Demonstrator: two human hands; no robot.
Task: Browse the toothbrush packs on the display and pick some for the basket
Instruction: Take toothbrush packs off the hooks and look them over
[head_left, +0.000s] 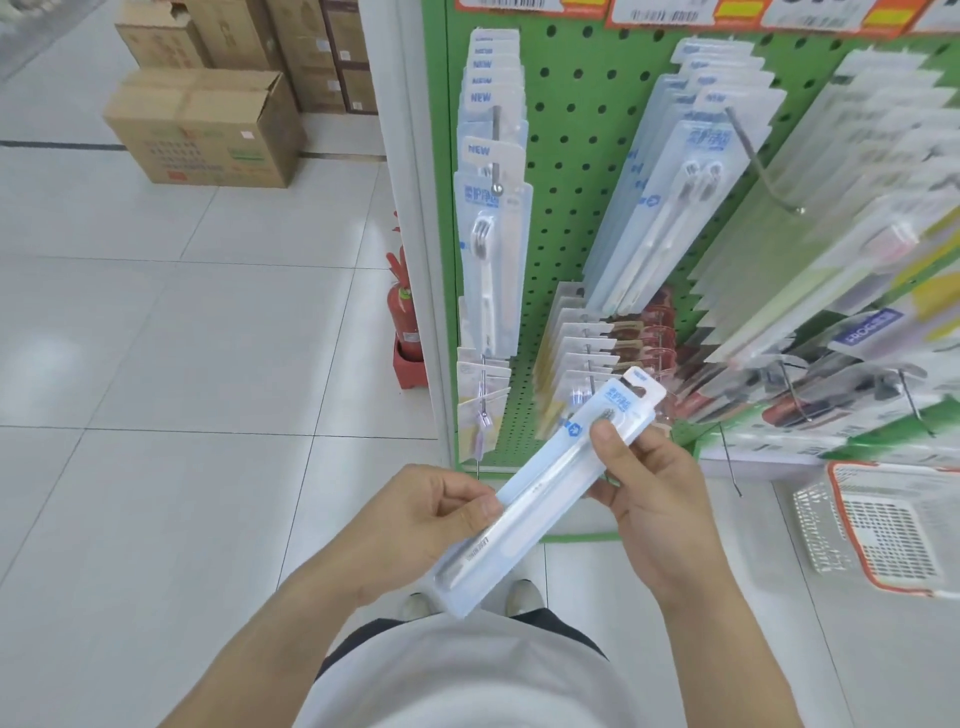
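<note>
Clear toothbrush pack (545, 488) pinched at both ends, left hand (415, 519) low, right hand (654, 499) high; keep it level, then lower into basket (893, 525).

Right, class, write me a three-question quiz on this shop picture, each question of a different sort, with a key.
1. True or false: both hands hold the toothbrush pack.
2. Where is the basket? A) on the floor, to the person's right B) hanging on the pegboard C) on the cardboard boxes
3. Fill in: the pegboard is coloured ____.

Key: 1 true: left hand grips the lower part, right hand the upper. 2 A. 3 green.
</note>
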